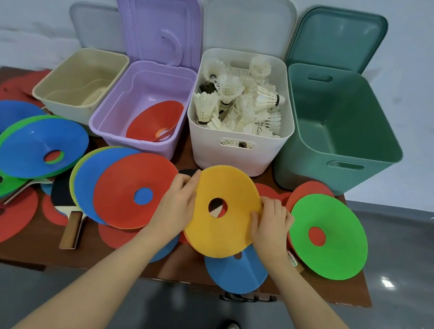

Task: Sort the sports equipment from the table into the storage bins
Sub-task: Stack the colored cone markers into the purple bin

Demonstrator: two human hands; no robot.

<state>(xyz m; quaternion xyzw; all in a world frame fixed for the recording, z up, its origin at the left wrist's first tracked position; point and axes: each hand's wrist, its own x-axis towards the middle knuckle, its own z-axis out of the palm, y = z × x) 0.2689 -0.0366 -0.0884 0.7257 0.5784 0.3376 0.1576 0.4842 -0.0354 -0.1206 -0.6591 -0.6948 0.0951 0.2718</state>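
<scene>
Head view: both hands, left hand (180, 201) and right hand (271, 225), grip the yellow flat disc cone (225, 232); white plastic bin (235, 153) holds shuttlecocks, purple plastic bin (120, 128) one red cone (most cones, paddles remain on the table).

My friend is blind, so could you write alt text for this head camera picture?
Both hands, left hand and right hand, grip a flat yellow disc cone over a brown table strewn with coloured cones. Behind stand four open bins: the white plastic bin holds shuttlecocks, the purple plastic bin one red cone.
</scene>
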